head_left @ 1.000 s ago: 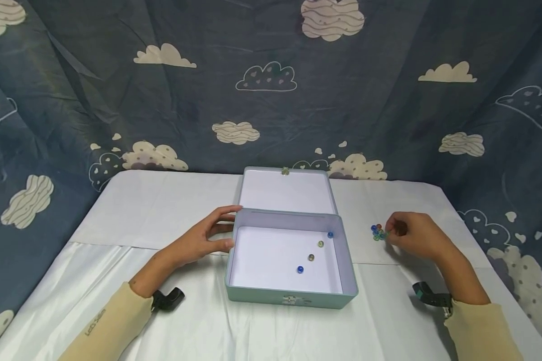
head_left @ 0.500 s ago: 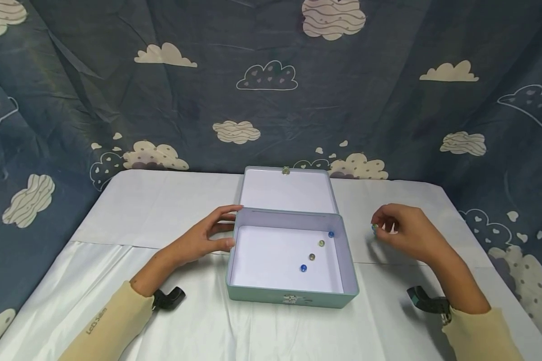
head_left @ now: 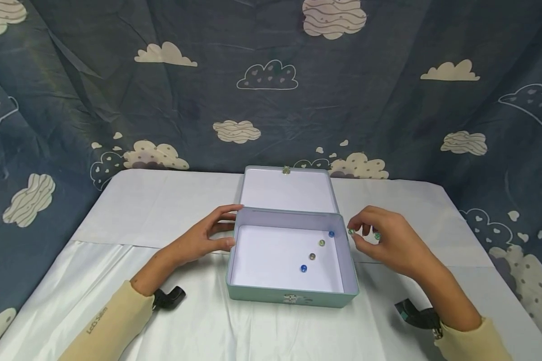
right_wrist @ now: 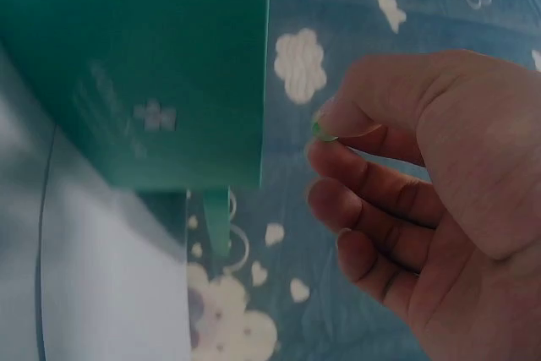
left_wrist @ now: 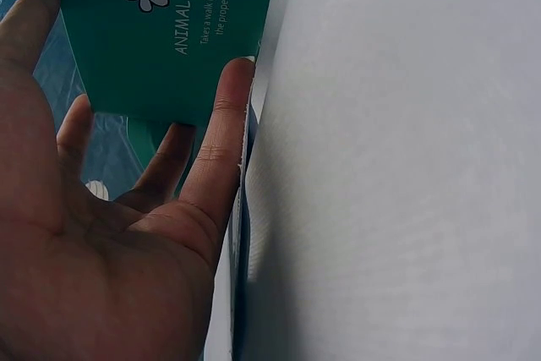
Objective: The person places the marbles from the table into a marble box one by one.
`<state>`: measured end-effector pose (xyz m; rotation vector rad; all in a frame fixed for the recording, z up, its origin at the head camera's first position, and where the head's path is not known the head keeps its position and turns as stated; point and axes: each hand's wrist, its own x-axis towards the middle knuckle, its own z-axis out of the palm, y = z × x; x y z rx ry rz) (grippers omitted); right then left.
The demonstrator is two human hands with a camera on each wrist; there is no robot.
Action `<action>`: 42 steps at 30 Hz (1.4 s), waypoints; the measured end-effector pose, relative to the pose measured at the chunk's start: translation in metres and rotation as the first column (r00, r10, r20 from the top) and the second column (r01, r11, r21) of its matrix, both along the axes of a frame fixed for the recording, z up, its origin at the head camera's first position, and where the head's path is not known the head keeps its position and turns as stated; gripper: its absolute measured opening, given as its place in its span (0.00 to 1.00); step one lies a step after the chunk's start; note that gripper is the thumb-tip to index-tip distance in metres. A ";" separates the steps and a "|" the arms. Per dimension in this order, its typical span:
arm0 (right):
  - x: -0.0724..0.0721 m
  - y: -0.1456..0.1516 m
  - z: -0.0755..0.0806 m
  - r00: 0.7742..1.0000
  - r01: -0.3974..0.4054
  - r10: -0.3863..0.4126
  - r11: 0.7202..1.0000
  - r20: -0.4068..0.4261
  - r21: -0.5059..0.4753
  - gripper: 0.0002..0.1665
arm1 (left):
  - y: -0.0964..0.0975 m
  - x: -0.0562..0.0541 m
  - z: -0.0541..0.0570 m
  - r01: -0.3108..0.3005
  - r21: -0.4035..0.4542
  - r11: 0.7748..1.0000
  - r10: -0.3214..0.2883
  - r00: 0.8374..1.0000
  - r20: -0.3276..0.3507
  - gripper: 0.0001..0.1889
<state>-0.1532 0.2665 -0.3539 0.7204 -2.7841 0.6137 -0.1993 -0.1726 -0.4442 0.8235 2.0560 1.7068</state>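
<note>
Your right hand (head_left: 388, 245) pinches a green marble (head_left: 351, 231) between thumb and fingertip, just beside the box (head_left: 293, 297) on the side facing the tabletop's (head_left: 411, 193) right edge; the box's inside lies to its left. Your left hand (head_left: 205, 238), fingers spread against the box's left wall, is farther from the marble.

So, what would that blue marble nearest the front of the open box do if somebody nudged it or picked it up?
The blue marble looks round, so it would probably roll at a light push. The raised sides of the box would likely stop it. Its shiny surface suggests it may be slippery to pinch.
</note>
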 end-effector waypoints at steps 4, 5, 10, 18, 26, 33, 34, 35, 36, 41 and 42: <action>0.008 -0.013 0.000 0.999 -0.047 0.047 0.999 0.008 -0.019 0.17 | 0.000 0.000 0.001 -0.005 -0.010 1.000 0.005 1.000 -0.003 0.40; 0.009 -0.017 -0.001 0.998 -0.061 0.061 0.998 0.011 -0.023 0.17 | 0.000 0.000 0.002 -0.008 -0.012 1.000 0.007 1.000 -0.003 0.41; 0.016 -0.034 -0.006 0.991 -0.134 0.134 0.991 0.013 -0.024 0.17 | 0.000 0.000 0.001 -0.007 0.001 1.000 0.007 1.000 0.003 0.41; 0.021 -0.053 -0.016 0.973 -0.229 0.229 0.973 -0.005 -0.026 0.15 | 0.001 0.000 0.001 -0.007 -0.003 1.000 0.007 1.000 -0.014 0.41; 0.023 -0.064 -0.024 0.966 -0.257 0.257 0.966 0.004 -0.013 0.14 | 0.000 0.000 0.002 -0.007 -0.007 1.000 0.007 1.000 -0.009 0.41; 0.022 -0.067 -0.029 0.953 -0.298 0.299 0.954 0.045 -0.018 0.10 | 0.000 -0.001 0.001 -0.007 -0.006 1.000 0.007 1.000 -0.007 0.41; 0.022 -0.068 -0.030 0.952 -0.303 0.304 0.953 0.047 -0.017 0.10 | -0.001 -0.001 0.001 -0.005 -0.004 1.000 0.005 1.000 -0.007 0.41; 0.022 -0.068 -0.030 0.950 -0.308 0.308 0.951 0.049 -0.016 0.10 | -0.001 -0.001 0.001 -0.005 -0.003 1.000 0.005 1.000 -0.007 0.41; 0.022 -0.069 -0.031 0.949 -0.310 0.310 0.951 0.050 -0.016 0.10 | -0.001 -0.002 0.001 -0.005 -0.002 1.000 0.005 1.000 -0.007 0.41; 0.021 -0.070 -0.032 0.948 -0.312 0.312 0.950 0.054 -0.011 0.10 | -0.001 -0.001 -0.001 0.000 0.001 1.000 0.000 1.000 -0.010 0.41; 0.021 -0.070 -0.032 0.950 -0.309 0.309 0.951 0.050 -0.008 0.11 | -0.002 -0.001 -0.002 -0.001 -0.001 1.000 0.001 1.000 -0.008 0.41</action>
